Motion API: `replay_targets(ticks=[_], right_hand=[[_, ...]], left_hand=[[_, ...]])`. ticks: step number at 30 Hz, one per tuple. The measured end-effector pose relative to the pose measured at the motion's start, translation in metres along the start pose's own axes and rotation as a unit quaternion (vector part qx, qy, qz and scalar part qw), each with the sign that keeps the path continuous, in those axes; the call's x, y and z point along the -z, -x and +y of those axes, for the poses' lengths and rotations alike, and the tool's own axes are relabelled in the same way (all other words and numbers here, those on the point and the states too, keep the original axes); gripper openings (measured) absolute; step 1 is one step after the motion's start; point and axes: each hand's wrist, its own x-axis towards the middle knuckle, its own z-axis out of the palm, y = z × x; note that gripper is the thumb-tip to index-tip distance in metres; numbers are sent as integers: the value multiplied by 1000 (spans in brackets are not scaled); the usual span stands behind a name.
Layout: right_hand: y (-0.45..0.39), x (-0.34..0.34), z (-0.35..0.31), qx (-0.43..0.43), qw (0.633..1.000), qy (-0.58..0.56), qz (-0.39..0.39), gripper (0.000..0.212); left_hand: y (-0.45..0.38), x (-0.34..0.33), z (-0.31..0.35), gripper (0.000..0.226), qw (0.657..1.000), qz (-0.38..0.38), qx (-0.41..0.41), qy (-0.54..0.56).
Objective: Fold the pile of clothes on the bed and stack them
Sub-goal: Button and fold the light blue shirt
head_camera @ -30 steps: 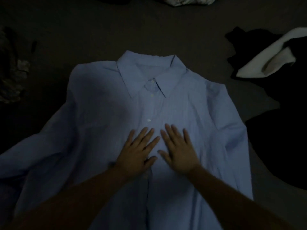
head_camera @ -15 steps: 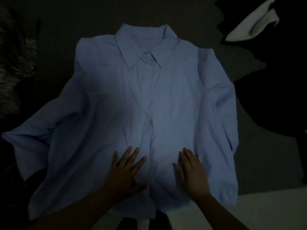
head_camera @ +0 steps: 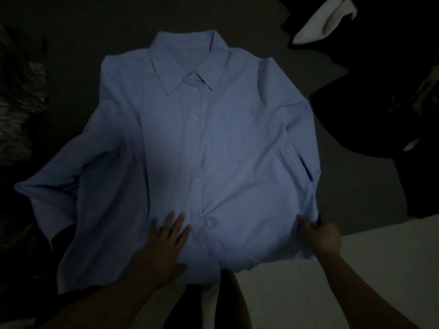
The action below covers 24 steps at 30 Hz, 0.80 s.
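Moved since half a second ago: my right hand [head_camera: 320, 236] has gone from lying flat on the shirt front out to the shirt's lower right edge; my left hand [head_camera: 166, 243] is still flat on the front, about where it was.

Item 1. Bed [head_camera: 361, 191]: dark cover, dimly lit, filling most of the view. Its near edge shows at lower right, with a pale floor [head_camera: 356, 281] below it.

Item 2. Blue shirt [head_camera: 213, 143]: long-sleeved, buttoned, spread face up in the middle of the bed, collar [head_camera: 190, 60] at the far end, hem toward me. The sleeve on the left of the view is spread out sideways; the one on the right lies along the body of the shirt. The cloth is puckered near the hem, between my hands.

Item 3. Dark clothes [head_camera: 392, 91]: a black heap on the bed, right of the shirt, well apart from it. A white garment [head_camera: 320, 22] lies on its far end.

Item 4. Patterned cloth [head_camera: 16, 103]: dark, mottled, at the left edge. I cannot tell what it is.

Item 5. Left hand: palm down, fingers straight and a little spread, pressing on the shirt front near the button line. It grasps nothing.

Item 6. Right hand: thumb on top of the shirt's right edge, fingers curled over it, gripping the cloth.
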Motion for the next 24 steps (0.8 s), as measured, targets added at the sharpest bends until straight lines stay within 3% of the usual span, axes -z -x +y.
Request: replay_targets(ticks=[3, 5, 6, 8, 10, 12, 14, 16, 17, 21, 24], right_hand=[[16, -11, 10, 73, 989, 83, 98, 63], [31, -25, 17, 161, 973, 116, 121, 60], [42, -35, 21, 212, 965, 120, 93, 53], [69, -56, 23, 302, 946, 110, -40, 38], [89, -77, 24, 327, 922, 98, -180, 38], [104, -95, 23, 316, 909, 107, -251, 46], [115, -111, 23, 305, 912, 112, -251, 37], [124, -121, 19, 294, 920, 103, -238, 15], [129, -124, 18, 290, 921, 91, -242, 7], [144, -128, 20, 292, 917, 98, -253, 15], [147, -125, 23, 266, 921, 80, -274, 25]], left_hand=[[-11, 17, 46, 90, 994, 40, -97, -10], [-22, 18, 79, 79, 989, 47, -140, -21], [-26, 24, 92, 74, 990, 28, -136, -19], [-30, 32, 107, 64, 993, 16, -115, -27], [-33, 32, 107, 54, 993, -20, -96, -62], [-30, 30, 97, 52, 991, 17, -107, -84], [-21, 20, 84, 43, 987, 108, -103, -58], [-8, 5, 69, 39, 986, 161, -23, 28], [-2, -1, 65, 41, 986, 146, 37, 76], [6, 3, 77, 58, 937, 9, 235, 257], [-4, 16, 97, 53, 913, 61, 269, 299]])
